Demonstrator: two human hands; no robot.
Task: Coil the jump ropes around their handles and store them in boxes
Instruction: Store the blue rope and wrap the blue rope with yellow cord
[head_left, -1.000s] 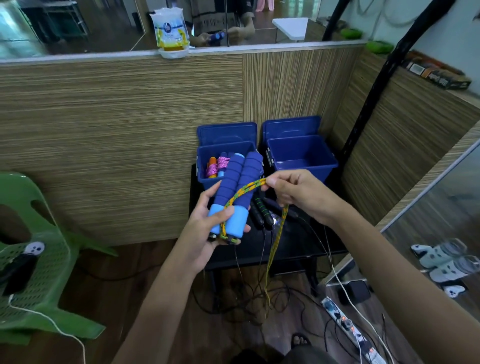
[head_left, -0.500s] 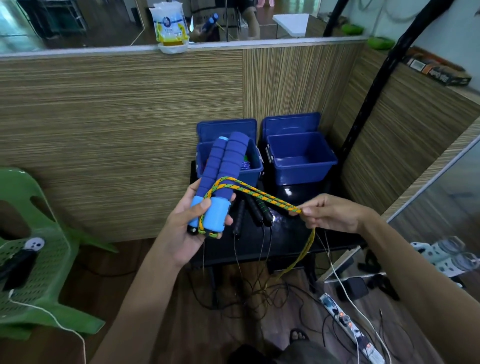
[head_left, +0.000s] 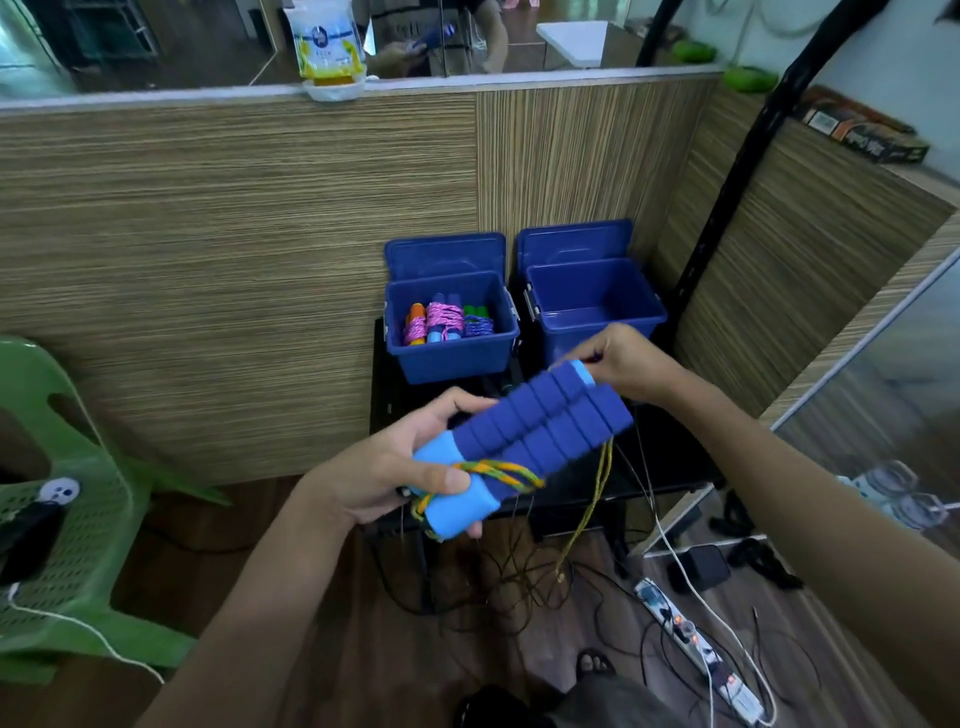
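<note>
My left hand (head_left: 395, 470) grips two blue foam jump rope handles (head_left: 540, 423) side by side at their light blue ends, thumb pressing the yellow-green rope (head_left: 498, 475) wound across them. My right hand (head_left: 621, 364) is behind the far ends of the handles, fingers curled, pinching the rope there. A length of the rope (head_left: 589, 512) hangs from the handles to the floor. Behind stand two open blue boxes. The left box (head_left: 452, 358) holds several coiled ropes (head_left: 447, 322). The right box (head_left: 597, 312) shows nothing inside.
The boxes sit on a black low table (head_left: 384, 374) against a wood-grain partition. A green plastic chair (head_left: 62, 525) stands at left. Tangled black cables (head_left: 498, 587) and a power strip (head_left: 696, 644) lie on the floor. A black pole (head_left: 727, 187) rises at right.
The handles have swung from upright to pointing right. My right hand has carried the rope up from the front to behind the handles' far ends.
</note>
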